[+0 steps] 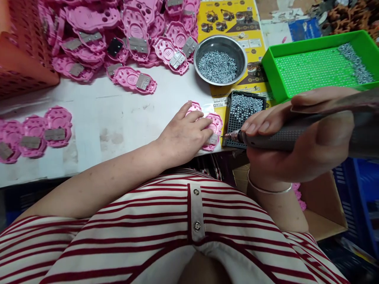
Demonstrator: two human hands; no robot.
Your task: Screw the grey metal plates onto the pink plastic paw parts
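My right hand (296, 138) is wrapped round a dark grey electric screwdriver (275, 136), whose bit points left over the edge of a black perforated tray (247, 114) of small screws. The tip of the bit is beside a pink plastic part (217, 123) that carries a grey metal plate. On that part and on a second pink part (194, 106), at the table's front edge, lies my left hand (186, 132), palm down with fingers spread. It covers some of both parts. Behind the black tray stands a steel bowl (220, 59) full of screws.
Many pink parts (133, 79) are heaped at the back, and several (59, 122) lie in a row at the left. An orange basket (23, 51) stands at the far left, a green tray (310, 59) at the right. Below the table, at the right, is a cardboard box (322, 205).
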